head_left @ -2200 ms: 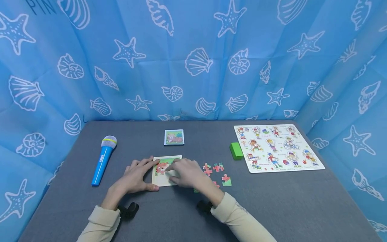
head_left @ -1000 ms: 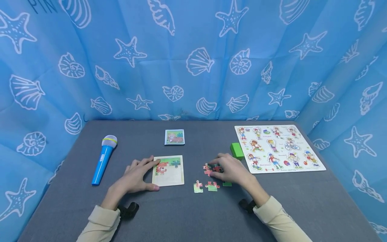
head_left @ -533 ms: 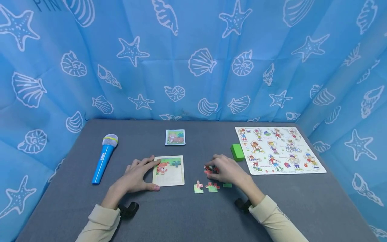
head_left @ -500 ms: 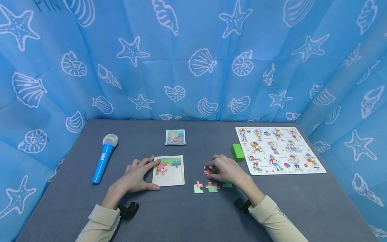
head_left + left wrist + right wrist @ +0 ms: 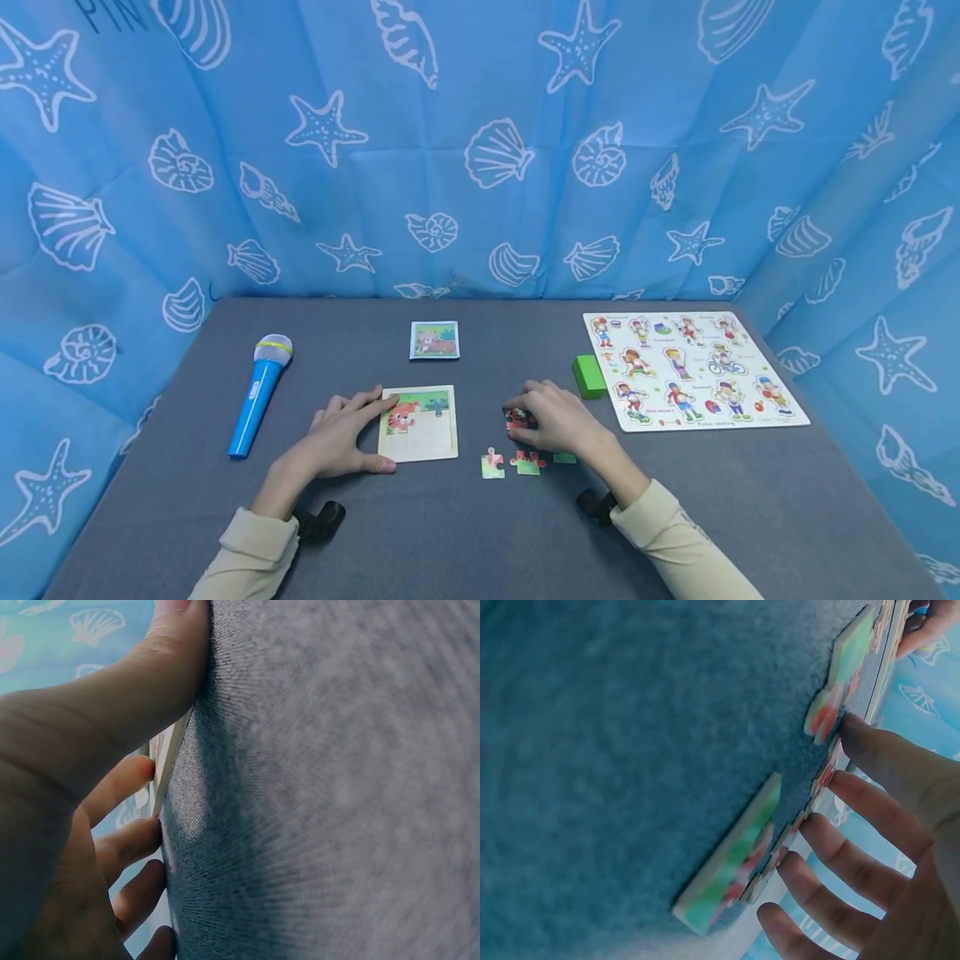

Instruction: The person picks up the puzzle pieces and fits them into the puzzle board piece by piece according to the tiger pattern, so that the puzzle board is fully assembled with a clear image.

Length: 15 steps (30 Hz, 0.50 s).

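In the head view my left hand (image 5: pixel 330 437) rests at the left side of a square jigsaw board (image 5: pixel 429 442). Its index fingertip touches the upper left and the thumb lies by the lower left corner. Tiger-picture pieces fill the board's upper left and top strip; pale base shows below. My right hand (image 5: pixel 564 423) hovers low over loose jigsaw pieces (image 5: pixel 519 419), partly hiding them. In the right wrist view its fingers are spread and gently bent, with fingertips at the pieces; no firm grip shows. Nearer me lie a pink-and-green piece (image 5: pixel 528 464), a pale green piece (image 5: pixel 492 467) and a green piece edge (image 5: pixel 564 458).
A small picture card (image 5: pixel 434 341) lies behind the board. The blue toy microphone (image 5: pixel 258 396) is at the left. To the right stand a green block (image 5: pixel 588 377) and a white puzzle board with sports figures (image 5: pixel 697 408). A blue shell-patterned curtain (image 5: pixel 480 208) surrounds the grey table.
From over the board, my right hand has moved right to the loose pieces, then shifted slightly left among them. A green piece now sits at the board's top right. My left hand stays in place.
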Tool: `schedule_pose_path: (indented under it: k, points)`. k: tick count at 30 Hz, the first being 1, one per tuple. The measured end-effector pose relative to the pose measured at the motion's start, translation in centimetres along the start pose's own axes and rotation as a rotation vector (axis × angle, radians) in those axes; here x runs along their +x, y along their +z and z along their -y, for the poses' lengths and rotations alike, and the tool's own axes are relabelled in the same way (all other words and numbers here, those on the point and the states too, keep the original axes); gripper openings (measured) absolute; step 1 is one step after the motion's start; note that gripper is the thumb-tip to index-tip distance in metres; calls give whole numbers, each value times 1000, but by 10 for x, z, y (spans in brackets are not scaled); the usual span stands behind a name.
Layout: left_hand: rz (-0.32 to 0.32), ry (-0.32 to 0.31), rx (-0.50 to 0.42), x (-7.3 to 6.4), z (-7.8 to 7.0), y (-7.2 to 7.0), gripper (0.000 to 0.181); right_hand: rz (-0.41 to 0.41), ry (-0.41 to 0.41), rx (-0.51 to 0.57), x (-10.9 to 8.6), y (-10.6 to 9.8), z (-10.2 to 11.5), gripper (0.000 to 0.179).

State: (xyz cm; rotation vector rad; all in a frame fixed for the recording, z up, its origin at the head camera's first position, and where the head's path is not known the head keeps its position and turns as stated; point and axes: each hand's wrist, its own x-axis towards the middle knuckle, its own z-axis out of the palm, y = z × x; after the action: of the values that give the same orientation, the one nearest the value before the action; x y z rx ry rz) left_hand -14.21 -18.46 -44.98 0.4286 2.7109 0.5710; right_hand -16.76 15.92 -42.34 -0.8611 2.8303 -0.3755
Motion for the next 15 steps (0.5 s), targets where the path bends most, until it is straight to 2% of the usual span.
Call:
schedule_pose_path:
  k: [6,15]
  points:
    - [6,-3,-10,-1,-1,0,100,-3,25,13,1,3,1,26]
    - [-4,1,-15,1,2,1,100,-18,11,16,0,2,1,25]
